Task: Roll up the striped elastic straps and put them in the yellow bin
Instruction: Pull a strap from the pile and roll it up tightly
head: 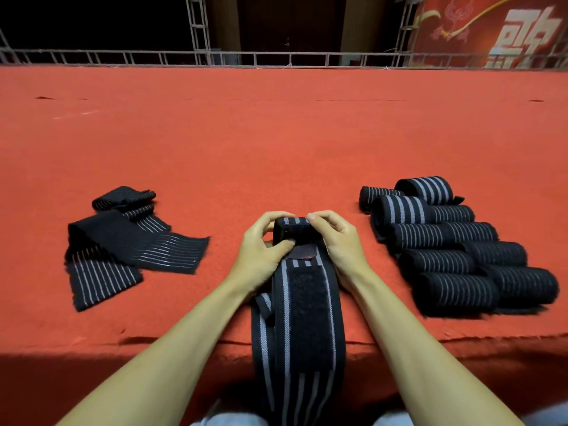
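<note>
A black elastic strap with grey stripes (302, 318) runs from the middle of the red carpeted surface over its front edge towards me. Its far end is folded into a small roll (292, 227). My left hand (264, 244) grips the roll's left side, thumb pressed on the strap. My right hand (335, 238) pinches the roll's right side. A dark hook-and-loop patch shows on the strap below the roll. No yellow bin is in view.
Several rolled striped straps (445, 241) lie in rows on the right. A loose pile of unrolled straps (129, 241) lies on the left. The red carpet (276, 142) stretches far back to a metal truss railing (199, 56). The front edge (92, 342) drops near me.
</note>
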The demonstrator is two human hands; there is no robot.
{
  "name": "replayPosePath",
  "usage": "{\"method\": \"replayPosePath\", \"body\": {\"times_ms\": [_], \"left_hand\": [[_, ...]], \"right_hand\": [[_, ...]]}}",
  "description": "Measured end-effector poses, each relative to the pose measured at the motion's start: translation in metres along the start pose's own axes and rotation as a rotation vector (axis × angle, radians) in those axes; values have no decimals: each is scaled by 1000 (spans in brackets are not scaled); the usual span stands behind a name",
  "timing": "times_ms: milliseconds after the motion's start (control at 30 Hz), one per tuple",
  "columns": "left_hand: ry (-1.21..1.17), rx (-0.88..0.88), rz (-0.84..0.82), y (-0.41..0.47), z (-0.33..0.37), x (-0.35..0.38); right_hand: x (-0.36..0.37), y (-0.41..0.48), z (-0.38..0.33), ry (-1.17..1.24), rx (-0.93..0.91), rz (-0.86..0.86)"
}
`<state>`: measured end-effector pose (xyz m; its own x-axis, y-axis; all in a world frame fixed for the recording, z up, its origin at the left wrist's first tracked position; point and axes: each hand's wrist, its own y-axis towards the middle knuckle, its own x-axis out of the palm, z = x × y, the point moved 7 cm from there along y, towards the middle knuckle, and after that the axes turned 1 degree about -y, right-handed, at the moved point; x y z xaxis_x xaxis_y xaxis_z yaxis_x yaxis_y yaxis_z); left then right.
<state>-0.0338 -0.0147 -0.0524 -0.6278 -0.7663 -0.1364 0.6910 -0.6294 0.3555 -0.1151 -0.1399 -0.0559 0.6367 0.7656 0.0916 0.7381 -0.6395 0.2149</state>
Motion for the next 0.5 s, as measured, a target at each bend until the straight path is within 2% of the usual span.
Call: {"method": "replayPosePath", "body": {"times_ms": [133, 233, 333, 500], "left_hand": [[27, -69, -43, 2, -3, 4], [-58, -151, -79, 2, -11, 7], [-134, -231, -58, 1, -16, 8], [-53, -250, 11, 2, -17, 4]], "right_hand": [[-3, -2, 3, 38, 3, 0], [-4, -2, 4, 31, -6, -3], [-3, -3, 0, 21, -46, -15], [-2, -6, -3, 47, -81, -71]]}}
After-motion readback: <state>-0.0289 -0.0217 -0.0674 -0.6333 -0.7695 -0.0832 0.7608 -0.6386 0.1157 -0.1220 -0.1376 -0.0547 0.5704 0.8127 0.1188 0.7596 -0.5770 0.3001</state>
